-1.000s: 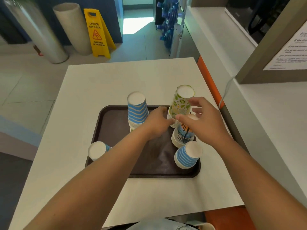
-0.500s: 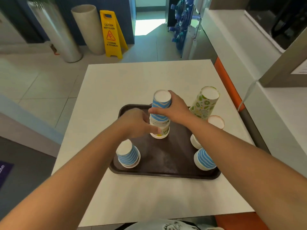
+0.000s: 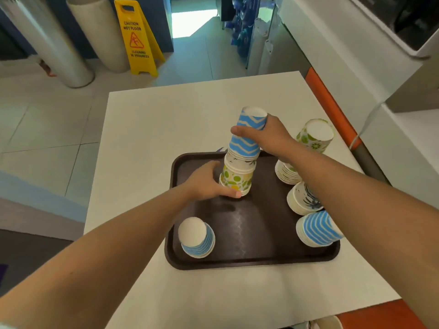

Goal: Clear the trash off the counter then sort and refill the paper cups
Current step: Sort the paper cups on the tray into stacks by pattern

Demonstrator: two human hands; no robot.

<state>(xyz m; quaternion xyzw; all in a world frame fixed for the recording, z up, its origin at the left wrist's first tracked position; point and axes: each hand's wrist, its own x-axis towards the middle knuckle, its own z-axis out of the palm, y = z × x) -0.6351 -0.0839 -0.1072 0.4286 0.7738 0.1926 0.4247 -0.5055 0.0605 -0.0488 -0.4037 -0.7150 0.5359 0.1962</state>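
A tiled floor [image 3: 47, 129] runs past a yellow wet-floor sign [image 3: 136, 39] and two tall rolls [image 3: 78, 29] leaning at the far wall, while a white desk [image 3: 147, 129] fills the foreground of the head view. On the desk sits a dark brown tray [image 3: 249, 236] carrying upturned paper cups in several stacks.

Near the tray's far middle stands the tall stack [image 3: 240, 162], mixed in pattern: blue-wave cups [image 3: 249, 134] on top, a white cup below them, and a green-and-yellow dotted cup at the base. The right hand [image 3: 266, 136] grips the blue-wave cups from the right side, fingers wrapped round them and the top section tilted slightly to the right. The left hand [image 3: 209, 181] holds the base of the same stack, thumb curled across its front rim against the tray.

At the tray's near left corner stands a short blue stack [image 3: 197, 238], well apart from the others. Along the right edge, partly hidden by the right forearm, are three more: a leaf-print stack [image 3: 313, 136] at the far corner, a white stack [image 3: 301, 198] with a dark palm print in the middle, and a blue-wave stack [image 3: 316, 229] at the near corner, leaning right.

An orange strip [image 3: 330, 110] borders the desk on the right, beside a white counter [image 3: 332, 43].
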